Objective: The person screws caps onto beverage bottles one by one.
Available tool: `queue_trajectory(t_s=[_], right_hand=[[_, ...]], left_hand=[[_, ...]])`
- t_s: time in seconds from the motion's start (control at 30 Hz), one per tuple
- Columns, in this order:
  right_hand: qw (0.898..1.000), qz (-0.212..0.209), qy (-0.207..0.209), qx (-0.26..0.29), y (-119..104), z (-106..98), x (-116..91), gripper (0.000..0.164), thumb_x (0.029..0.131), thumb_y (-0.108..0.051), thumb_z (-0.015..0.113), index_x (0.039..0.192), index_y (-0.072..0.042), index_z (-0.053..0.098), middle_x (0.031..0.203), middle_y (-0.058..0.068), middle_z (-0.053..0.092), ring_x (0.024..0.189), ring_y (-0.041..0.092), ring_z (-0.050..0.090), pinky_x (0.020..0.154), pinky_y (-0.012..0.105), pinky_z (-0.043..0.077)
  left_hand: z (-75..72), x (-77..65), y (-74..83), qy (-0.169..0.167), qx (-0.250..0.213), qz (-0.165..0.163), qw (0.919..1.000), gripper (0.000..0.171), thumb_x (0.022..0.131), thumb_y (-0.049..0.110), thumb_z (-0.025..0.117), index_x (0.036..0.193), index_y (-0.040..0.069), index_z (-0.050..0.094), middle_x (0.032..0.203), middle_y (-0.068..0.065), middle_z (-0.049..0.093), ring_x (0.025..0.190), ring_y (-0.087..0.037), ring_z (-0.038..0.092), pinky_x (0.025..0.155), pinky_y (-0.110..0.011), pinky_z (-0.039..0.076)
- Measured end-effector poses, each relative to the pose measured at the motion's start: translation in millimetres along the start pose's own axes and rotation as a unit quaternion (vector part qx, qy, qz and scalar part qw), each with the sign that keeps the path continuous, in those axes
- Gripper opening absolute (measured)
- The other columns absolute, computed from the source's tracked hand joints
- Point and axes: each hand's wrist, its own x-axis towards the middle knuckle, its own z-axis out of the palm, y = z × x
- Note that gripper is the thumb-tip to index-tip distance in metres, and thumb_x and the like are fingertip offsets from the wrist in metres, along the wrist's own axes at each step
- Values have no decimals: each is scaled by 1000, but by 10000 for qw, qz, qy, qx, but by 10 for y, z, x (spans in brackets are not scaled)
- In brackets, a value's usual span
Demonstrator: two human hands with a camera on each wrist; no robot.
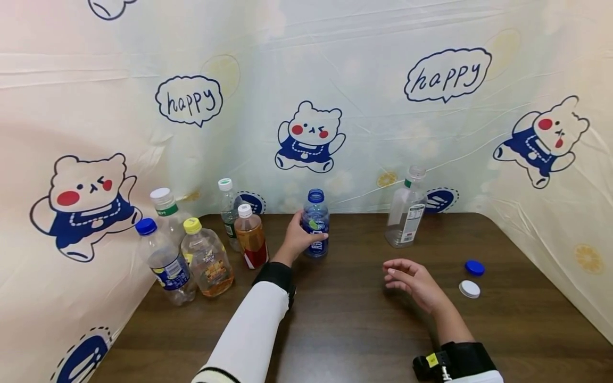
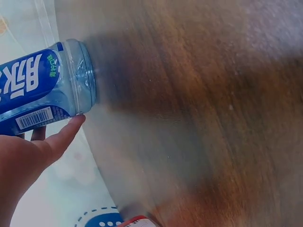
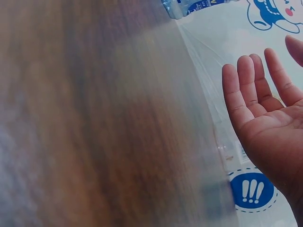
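Observation:
My left hand (image 1: 298,238) holds a blue-tinted plastic bottle (image 1: 316,210) upright from its left side, thumb across the front and other fingers partly hidden behind. This bottle has a bare neck with no cap. In the left wrist view, the thumb lies near the base of the bottle (image 2: 28,85). Holding nothing, my right hand (image 1: 415,282) hovers over the table with its fingers slightly bent. A clear bottle (image 1: 404,218) without a cap stands behind it. To its right lie a blue cap (image 1: 474,267) and a white cap (image 1: 469,289).
Several capped bottles stand on the left: a blue-capped one (image 1: 167,266), a yellow-capped one (image 1: 208,260), a white-capped one with a green neck band (image 1: 167,210), a slim clear one (image 1: 229,213) and an amber one (image 1: 251,236). A printed curtain (image 1: 364,133) hangs behind the brown table (image 1: 354,319).

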Motion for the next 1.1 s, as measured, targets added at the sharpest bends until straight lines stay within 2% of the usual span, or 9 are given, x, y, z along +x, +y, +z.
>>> queue_trajectory(t_s=[0.23,0.57,0.73,1.1], right_hand=[[10000,12,5,-30,7,-3,-10,38,101,-14,54,127,14,47,117,13,60,100,24,62,88,35,54],[10000,-80,-13,-36,16,-9,-3,38,101,-13,54,125,15,47,116,13,61,96,19,63,87,35,54],[10000,-78,16,-49,7,-14,3,35,100,-13,55,124,12,50,116,14,60,97,21,63,86,34,54],[10000,-71,9,-49,4,-10,-2,40,101,-11,54,126,17,45,116,15,60,96,21,63,86,34,55]], left_hand=[[0,-50,12,-197,171,40,9997,91,73,30,87,147,16,36,139,-10,50,128,-32,47,105,-56,37],[25,-160,68,-348,508,268,9977,96,72,40,87,149,20,34,142,-8,48,130,-31,46,104,-55,39],[50,-229,113,-535,544,480,9959,95,71,44,86,148,21,35,139,-7,50,127,-29,49,102,-54,41],[130,-396,230,-1010,443,810,9906,93,70,45,86,146,23,37,133,-3,54,122,-25,53,99,-50,45]])
